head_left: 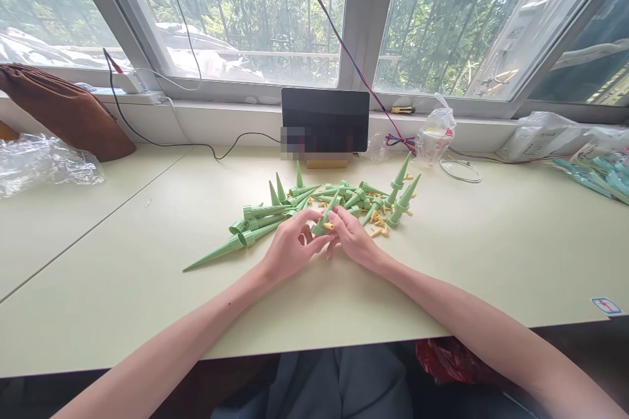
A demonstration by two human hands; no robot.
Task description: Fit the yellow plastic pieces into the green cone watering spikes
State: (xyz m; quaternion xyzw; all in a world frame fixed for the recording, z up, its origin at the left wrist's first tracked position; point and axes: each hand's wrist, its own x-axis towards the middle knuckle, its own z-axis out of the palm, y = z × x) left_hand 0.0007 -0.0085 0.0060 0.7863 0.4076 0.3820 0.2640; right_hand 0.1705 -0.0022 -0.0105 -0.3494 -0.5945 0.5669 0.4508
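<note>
Between my two hands is a green plastic plant watering spike (326, 215), its point tilted up and away from me. My left hand (295, 239) is closed around its wide collar from the left. My right hand (352, 234) grips the same spike from the right, with thumb and fingers at a small yellow valve (329, 226) on its side. Just beyond lie several green spikes (265, 212) in a loose pile, mixed with small yellow valves (377, 219). On the right, two upright spikes (401, 201) have yellow valves at their sides.
A dark tablet (325, 119) leans on a stand at the back of the table (147, 301). Left are a brown bag (63, 108) and clear plastic wrap (46, 160). Right are a bagged cup (436, 137), a coiled white cable (460, 171) and bagged teal items (602, 173).
</note>
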